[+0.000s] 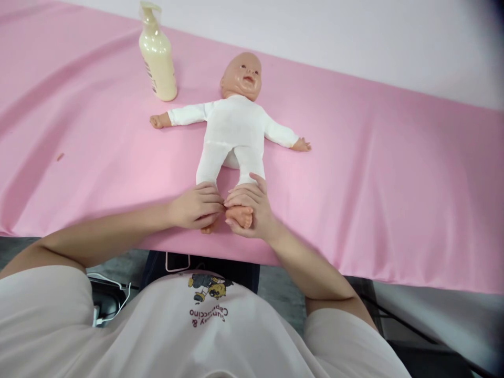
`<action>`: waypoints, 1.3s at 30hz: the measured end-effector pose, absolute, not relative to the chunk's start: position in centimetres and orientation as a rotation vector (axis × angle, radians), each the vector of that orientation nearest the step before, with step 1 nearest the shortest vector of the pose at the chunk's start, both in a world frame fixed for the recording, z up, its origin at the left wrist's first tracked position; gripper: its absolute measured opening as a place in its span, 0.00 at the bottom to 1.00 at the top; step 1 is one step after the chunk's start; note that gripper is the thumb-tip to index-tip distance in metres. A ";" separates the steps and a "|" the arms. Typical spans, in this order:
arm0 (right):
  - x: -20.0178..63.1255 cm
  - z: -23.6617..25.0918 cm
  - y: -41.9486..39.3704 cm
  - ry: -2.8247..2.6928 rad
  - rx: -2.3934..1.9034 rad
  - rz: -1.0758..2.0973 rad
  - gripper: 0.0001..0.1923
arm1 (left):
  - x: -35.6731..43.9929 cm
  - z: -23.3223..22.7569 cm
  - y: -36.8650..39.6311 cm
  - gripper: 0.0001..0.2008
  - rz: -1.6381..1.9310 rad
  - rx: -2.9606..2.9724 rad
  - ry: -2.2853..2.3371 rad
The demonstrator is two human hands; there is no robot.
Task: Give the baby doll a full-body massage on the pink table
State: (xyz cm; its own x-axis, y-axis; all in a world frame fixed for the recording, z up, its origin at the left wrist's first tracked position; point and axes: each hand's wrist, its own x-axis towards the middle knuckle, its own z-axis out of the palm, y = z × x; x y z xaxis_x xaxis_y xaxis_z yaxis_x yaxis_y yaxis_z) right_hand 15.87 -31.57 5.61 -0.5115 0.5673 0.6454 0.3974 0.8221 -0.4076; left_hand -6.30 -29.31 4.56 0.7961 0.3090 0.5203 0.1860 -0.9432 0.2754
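A baby doll [235, 126] with a white cloth body lies on its back, head away from me and both arms spread out. My left hand [198, 206] and my right hand [255, 210] are at its lower legs, close beside each other. Fingers of the hand on the left are wrapped over one lower leg, and that foot [208, 228] pokes out below them. The hand on the right is closed around the other foot [240, 216], whose toes show between thumb and fingers.
A cream-coloured pump bottle [158, 60] stands to the left of the doll's head. Pink cloth [354, 173] with folds covers the table, with a white wall [354, 42] behind. A small orange-brown piece [60, 156] lies at the left. A white cable [114, 299] is below the table edge.
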 end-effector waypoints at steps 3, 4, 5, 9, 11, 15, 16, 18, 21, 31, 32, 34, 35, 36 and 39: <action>15.5 5.8 -31.9 -2.132 -0.717 0.285 0.08 | -6.3 4.6 -29.3 0.10 0.869 2.769 0.364; 15.3 5.8 -32.0 -2.121 -0.715 0.295 0.07 | -6.3 4.6 -29.3 0.10 0.873 2.769 0.357; 15.2 5.8 -32.1 -2.111 -0.711 0.304 0.07 | -6.3 4.6 -29.3 0.10 0.876 2.770 0.347; 15.0 5.9 -32.2 -2.083 -0.675 0.308 0.06 | -6.2 4.6 -29.4 0.10 0.884 2.768 0.312; 15.0 5.8 -32.1 -2.094 -0.649 0.287 0.07 | -6.2 4.6 -29.5 0.10 0.861 2.761 0.318; 15.3 5.4 -31.7 -2.123 -0.634 0.193 0.16 | -6.3 4.5 -29.4 0.11 0.855 2.741 0.301; 15.5 5.3 -31.6 -2.120 -0.642 0.174 0.20 | -6.3 4.5 -29.4 0.10 0.869 2.734 0.290; 15.7 5.0 -31.4 -2.082 -0.655 0.176 0.26 | -6.3 4.5 -29.4 0.10 0.878 2.718 0.280; 15.9 4.7 -31.2 -1.993 -0.625 0.257 0.31 | -6.4 4.5 -29.4 0.11 0.830 2.699 0.306; 15.8 4.1 -30.5 -2.107 -0.689 0.162 0.26 | -6.4 4.4 -29.3 0.10 0.844 2.660 0.310; 15.8 4.2 -30.6 -2.117 -0.715 0.174 0.23 | -6.4 4.4 -29.3 0.10 0.856 2.655 0.310; 15.6 4.5 -30.8 -2.138 -0.723 0.214 0.19 | -6.3 4.4 -29.3 0.09 0.892 2.653 0.293; 15.6 4.7 -31.0 -2.149 -0.709 0.233 0.17 | -6.3 4.4 -29.3 0.09 0.913 2.658 0.276; 15.6 4.9 -31.1 -2.158 -0.683 0.244 0.15 | -6.3 4.4 -29.4 0.09 0.933 2.666 0.254; 15.6 5.4 -31.4 -2.154 -0.595 0.248 0.11 | -6.1 4.4 -29.6 0.08 0.959 2.680 0.185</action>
State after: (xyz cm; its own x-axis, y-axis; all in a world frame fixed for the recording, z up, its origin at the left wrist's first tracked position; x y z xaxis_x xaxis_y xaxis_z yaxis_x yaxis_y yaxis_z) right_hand 15.56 -31.43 5.40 -0.5127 0.4985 0.6990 0.3262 0.8662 -0.3785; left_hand -6.15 -29.59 4.39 0.7705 0.2150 0.6000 0.0232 -0.9502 0.3107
